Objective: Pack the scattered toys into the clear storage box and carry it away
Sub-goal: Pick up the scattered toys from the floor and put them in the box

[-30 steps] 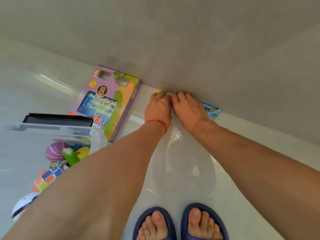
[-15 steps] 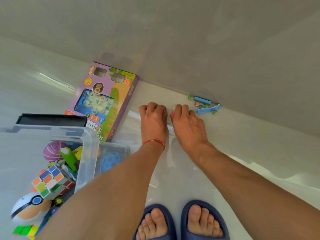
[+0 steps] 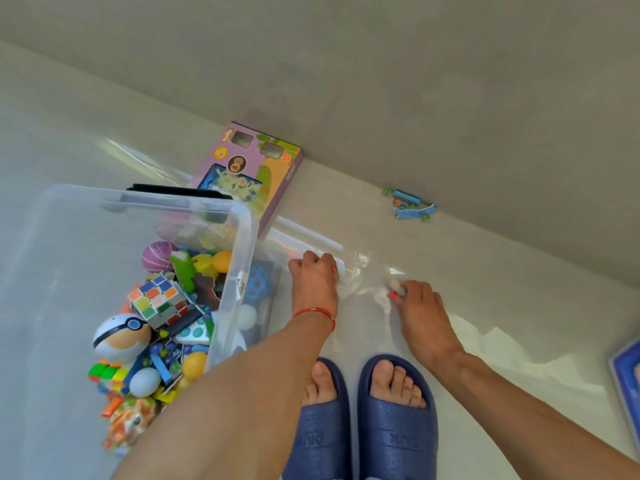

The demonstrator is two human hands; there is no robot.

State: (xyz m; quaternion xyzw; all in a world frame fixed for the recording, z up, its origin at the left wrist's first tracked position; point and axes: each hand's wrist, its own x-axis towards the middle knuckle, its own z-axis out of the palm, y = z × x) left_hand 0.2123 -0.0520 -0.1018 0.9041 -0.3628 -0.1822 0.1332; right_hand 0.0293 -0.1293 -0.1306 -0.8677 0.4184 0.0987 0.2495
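The clear storage box (image 3: 242, 237) stands at the left, holding a purple ball, a puzzle cube (image 3: 159, 299), a red-and-white ball toy (image 3: 121, 336) and several small pieces. My left hand (image 3: 315, 278) hovers just right of the box with its fingers curled into a fist; a tiny orange bit shows at its edge. My right hand (image 3: 417, 306) is low over the floor and pinches a small white-and-red toy piece (image 3: 394, 289). A purple boxed toy (image 3: 259, 161) lies by the wall behind the box. Small blue pieces (image 3: 412, 206) lie against the wall.
My feet in dark blue slippers (image 3: 367, 420) stand just behind the hands. A black flat thing (image 3: 176, 192) lies behind the storage box. A blue-edged flat object (image 3: 628, 375) shows at the right edge. The grey wall (image 3: 415, 81) runs diagonally close ahead.
Both hands have pulled back from the wall toward my feet and moved apart. The view has shifted, so more of the storage box shows.
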